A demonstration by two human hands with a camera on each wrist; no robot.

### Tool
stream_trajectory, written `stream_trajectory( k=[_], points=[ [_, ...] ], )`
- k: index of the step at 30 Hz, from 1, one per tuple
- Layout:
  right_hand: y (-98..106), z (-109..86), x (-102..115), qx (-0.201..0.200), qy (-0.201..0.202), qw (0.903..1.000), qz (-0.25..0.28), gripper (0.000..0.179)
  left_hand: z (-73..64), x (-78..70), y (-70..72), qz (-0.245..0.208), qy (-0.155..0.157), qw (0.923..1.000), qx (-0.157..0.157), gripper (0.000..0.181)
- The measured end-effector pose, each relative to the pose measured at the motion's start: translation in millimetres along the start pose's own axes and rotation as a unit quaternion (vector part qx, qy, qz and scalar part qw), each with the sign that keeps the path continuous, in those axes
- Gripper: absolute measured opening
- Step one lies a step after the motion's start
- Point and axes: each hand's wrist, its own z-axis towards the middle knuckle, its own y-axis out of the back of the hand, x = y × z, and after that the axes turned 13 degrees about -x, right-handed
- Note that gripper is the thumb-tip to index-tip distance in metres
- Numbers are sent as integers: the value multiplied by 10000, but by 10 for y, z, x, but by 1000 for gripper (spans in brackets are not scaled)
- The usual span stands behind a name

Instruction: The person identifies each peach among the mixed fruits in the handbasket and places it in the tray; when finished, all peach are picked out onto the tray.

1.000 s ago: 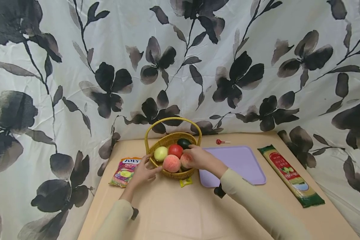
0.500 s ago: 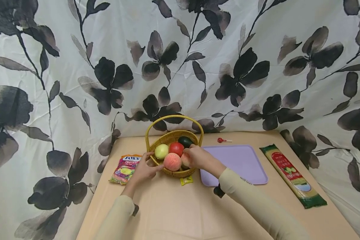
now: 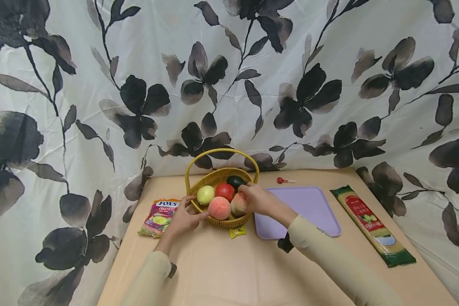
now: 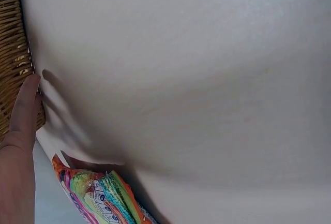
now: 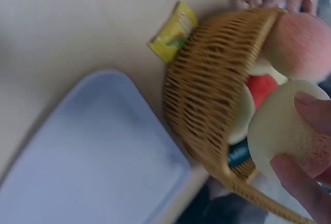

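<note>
A yellow wicker basket (image 3: pixel 214 223) with a tall handle stands at the back of the table. My right hand (image 3: pixel 263 199) pinches a pale peach (image 3: pixel 238 205) at the basket's right side; in the right wrist view thumb and finger press the peach (image 5: pixel 276 125) from both sides. My left hand (image 3: pixel 183 217) touches the basket's left side, its fingers fairly straight and spread; a finger (image 4: pixel 26 102) lies against the wicker in the left wrist view. Inside sit a pink peach (image 3: pixel 219 208), a red fruit (image 3: pixel 224 192), a pale yellow-green fruit (image 3: pixel 205 195) and a dark green one (image 3: pixel 235 182).
A FOX'S candy bag (image 3: pixel 158 217) lies left of the basket. A small yellow packet (image 3: pixel 237 232) lies by the basket's front. To the right are a lilac tray (image 3: pixel 298 212), a red lollipop (image 3: pixel 280 180) behind it, and a long green-and-gold package (image 3: pixel 371 225).
My right hand has shifted slightly up and right with the pale peach, more of which now shows. The left hand has stayed at the basket. The view has shifted slightly.
</note>
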Motion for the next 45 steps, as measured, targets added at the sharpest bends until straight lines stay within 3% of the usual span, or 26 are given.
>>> stream_trajectory(
  k=[8,14,18,26,33,45],
  points=[
    [393,-105,-115,54,14,9997,225,53,26,-1,50,53,-21,10000,-66,99],
    [481,-272,-270,605,-381,9972,223,56,39,-19,65,0,28,10000,18,100],
    [403,-377,-379,1018,-675,9921,289,55,42,-26,65,-68,38,10000,37,99],
    [59,-504,-535,1432,-1021,9832,492,49,59,18,26,-89,88,9999,64,100],
    [-163,-537,-550,1468,-933,9837,451,48,51,33,7,-166,171,9997,102,99],
    [-285,-525,-572,1417,-1017,9843,263,48,46,30,-1,-225,195,9995,108,99]
  ],
)
